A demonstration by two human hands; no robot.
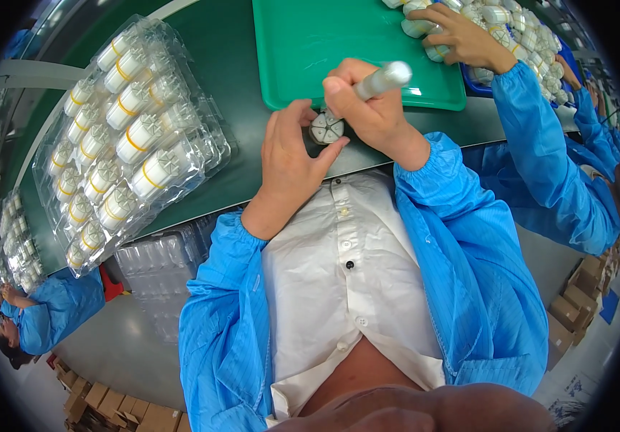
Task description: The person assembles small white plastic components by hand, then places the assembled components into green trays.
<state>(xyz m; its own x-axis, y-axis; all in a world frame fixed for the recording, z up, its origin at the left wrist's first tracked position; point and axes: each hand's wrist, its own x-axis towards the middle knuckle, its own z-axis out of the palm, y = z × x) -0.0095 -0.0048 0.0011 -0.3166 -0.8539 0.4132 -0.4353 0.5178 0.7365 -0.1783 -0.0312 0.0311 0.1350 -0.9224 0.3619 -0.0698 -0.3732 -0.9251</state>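
Note:
At the near edge of the green table, my left hand (290,150) curls round a short white cylinder (327,129), thumb and fingers against its sides. The cylinder's upward end face is split into wedge-shaped segments. Just above it, my right hand (376,108) is closed round a pale grey pen-shaped tool (383,79). The tool's blunt end sticks up to the right. Its lower end points down at the cylinder and is mostly hidden by my fingers, so I cannot tell whether they touch.
A green tray (324,50) lies just beyond my hands. Clear plastic trays (205,137) of white cylinders with yellow bands stand at left. A co-worker's hand (468,36) reaches over a blue bin (477,89) heaped with similar cylinders. Another person (58,309) sits at far left.

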